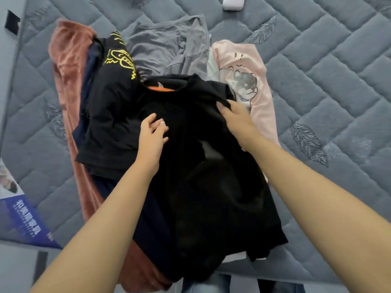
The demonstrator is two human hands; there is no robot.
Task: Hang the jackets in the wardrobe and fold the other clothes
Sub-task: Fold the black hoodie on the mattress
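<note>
Quilted mattress (317,70) — black shirt (211,176) under hands

White rounded object (233,3): cut off by top edge, identity unclear. Blue printed sheet (25,220): text too blurred to read, clipped at left edge. Navy garment (148,229): mostly buried under black t-shirt (211,187). Right hand (234,117): fingertips hidden in black fabric.
</note>
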